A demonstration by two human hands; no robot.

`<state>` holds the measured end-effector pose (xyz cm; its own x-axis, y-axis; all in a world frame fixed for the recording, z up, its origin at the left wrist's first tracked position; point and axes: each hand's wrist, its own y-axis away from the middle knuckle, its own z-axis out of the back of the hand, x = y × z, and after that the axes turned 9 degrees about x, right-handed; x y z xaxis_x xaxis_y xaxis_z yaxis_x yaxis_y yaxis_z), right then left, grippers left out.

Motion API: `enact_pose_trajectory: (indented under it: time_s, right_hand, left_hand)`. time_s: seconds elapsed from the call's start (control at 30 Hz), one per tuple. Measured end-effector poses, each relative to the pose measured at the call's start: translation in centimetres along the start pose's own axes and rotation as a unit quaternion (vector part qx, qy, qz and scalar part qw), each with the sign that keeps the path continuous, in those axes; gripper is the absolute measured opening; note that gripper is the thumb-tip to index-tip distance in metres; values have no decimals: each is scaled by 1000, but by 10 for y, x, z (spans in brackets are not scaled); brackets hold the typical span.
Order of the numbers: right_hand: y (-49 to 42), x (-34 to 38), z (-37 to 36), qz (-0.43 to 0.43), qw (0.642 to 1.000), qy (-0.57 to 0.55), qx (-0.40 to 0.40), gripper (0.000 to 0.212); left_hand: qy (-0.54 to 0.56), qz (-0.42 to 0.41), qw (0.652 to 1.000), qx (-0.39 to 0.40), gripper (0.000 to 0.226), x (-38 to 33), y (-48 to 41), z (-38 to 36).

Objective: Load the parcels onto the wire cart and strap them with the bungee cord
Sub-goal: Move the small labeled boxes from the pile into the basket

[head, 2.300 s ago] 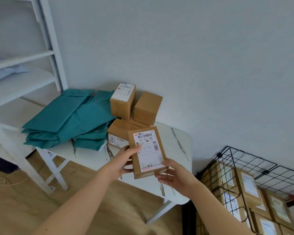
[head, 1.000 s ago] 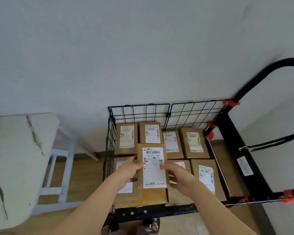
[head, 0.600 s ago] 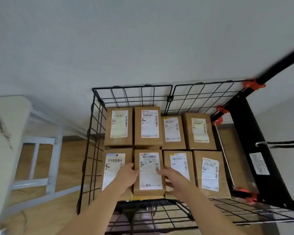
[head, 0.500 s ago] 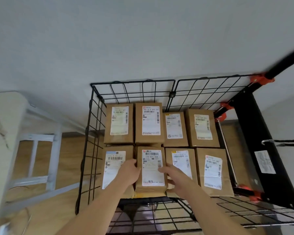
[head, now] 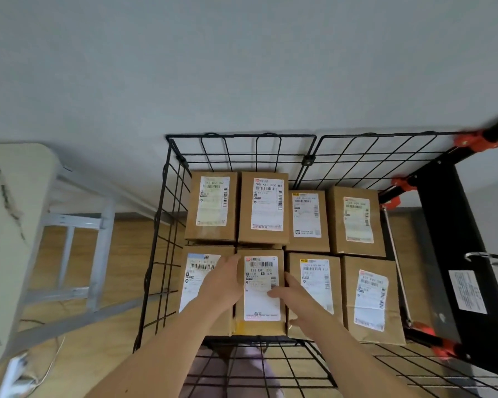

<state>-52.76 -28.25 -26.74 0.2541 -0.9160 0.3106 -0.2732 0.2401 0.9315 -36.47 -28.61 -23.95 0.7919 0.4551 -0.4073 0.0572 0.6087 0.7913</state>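
Carried over from the bench (head: 9, 239) since the earlier frame, the parcel (head: 261, 291) now sits in the near row of the wire cart (head: 242, 137), second from the left, between neighbouring parcels (head: 368, 297). The left hand (head: 222, 282) grips its left edge and the right hand (head: 295, 297) its right, thumb on the label; both grips appear closed, though the fingers are hidden. Advisable: seat it level and flush before release.

A pale bench (head: 9, 225) with dark marble-like veins along its top fills the left edge, its white legs (head: 102, 254) and crossbars standing on a wooden floor (head: 127, 268) where a thin pale cable (head: 56, 351) lies, with a plain grey wall (head: 242, 67) behind.
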Motion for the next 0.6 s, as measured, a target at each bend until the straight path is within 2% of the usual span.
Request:
enact_pose_trajectory:
  time_s: [0.17,0.3,0.47,0.6]
  right_hand:
    - [14,10,0,31,997,51,-51,69]
    - [35,23,-13,74,983,118,-120,53]
    - [59,35,-39,133,960,152,-193,42]
    - [88,52,-70,194,940,178,-219,34]
  left_hand:
    - [25,-11,999,-20,42,0,18,16]
    - [42,-47,997,-32,37,3,38,34]
    - [91,-104,983,-123,32,11,63,53]
    - [76,-137,974,-164,35,25,92,76]
